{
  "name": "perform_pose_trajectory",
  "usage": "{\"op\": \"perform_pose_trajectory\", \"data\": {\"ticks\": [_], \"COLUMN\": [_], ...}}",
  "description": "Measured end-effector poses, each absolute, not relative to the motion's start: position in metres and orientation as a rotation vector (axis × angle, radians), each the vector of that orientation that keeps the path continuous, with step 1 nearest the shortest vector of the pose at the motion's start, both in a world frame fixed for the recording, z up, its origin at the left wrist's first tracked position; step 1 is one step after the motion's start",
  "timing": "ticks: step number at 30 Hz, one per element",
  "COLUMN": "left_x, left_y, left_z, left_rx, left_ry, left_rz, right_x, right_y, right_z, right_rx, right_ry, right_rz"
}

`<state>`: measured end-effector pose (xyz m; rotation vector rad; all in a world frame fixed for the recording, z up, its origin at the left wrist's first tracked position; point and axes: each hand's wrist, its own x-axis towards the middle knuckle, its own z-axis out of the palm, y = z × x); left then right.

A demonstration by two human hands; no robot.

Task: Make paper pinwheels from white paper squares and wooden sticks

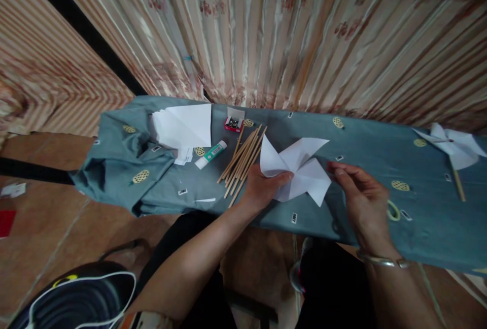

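Observation:
A white paper pinwheel [304, 159] with folded blades is in my left hand [264, 184], whose thumb presses near its centre. My right hand [359, 192] is just right of the pinwheel, apart from it, with thumb and fingertips pinched together. Whatever is between those fingertips is too small to make out. Left of the pinwheel lies a loose pile of thin wooden sticks [243, 159], partly behind my left hand. Beyond the sticks stands a small open red-and-white box [234, 122] with small dark metallic pieces inside.
A glue stick [211, 155] and a stack of white paper [186, 126] lie at the left of the cloth-covered table [365, 151]. A second pinwheel [452, 146] on a stick lies far right. A pale green ring [393, 211] shows beside my right hand. Pleated curtains [266, 39] hang behind.

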<state>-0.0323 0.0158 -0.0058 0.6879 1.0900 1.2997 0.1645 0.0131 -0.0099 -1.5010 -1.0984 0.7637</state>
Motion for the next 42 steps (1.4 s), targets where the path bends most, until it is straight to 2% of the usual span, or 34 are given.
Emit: {"op": "perform_pose_trajectory", "data": {"ticks": [6, 12, 17, 26, 34, 42], "left_x": [-0.059, -0.079, -0.112, -0.174, -0.187, -0.187], "left_y": [0.023, 0.027, 0.029, 0.037, 0.032, 0.030], "left_z": [0.006, 0.014, 0.024, 0.030, 0.039, 0.036], "left_rx": [0.658, 0.559, 0.521, 0.454, 0.395, 0.398], "left_ry": [1.143, 1.134, 1.173, 1.230, 1.234, 1.252], "left_rz": [1.440, 1.567, 1.716, 2.008, 2.048, 2.015], "right_x": [0.141, 0.108, 0.066, -0.007, -0.034, -0.040], "right_y": [0.017, 0.019, 0.044, 0.140, 0.168, 0.177], "right_z": [-0.012, -0.034, -0.030, -0.016, -0.006, -0.005], "right_rx": [-1.552, -1.534, -1.343, -1.219, -1.283, -1.297], "right_ry": [-1.218, -1.415, -1.727, -2.179, -2.569, -2.626], "right_rz": [0.710, 0.816, 0.616, 0.258, 0.063, 0.034]}}
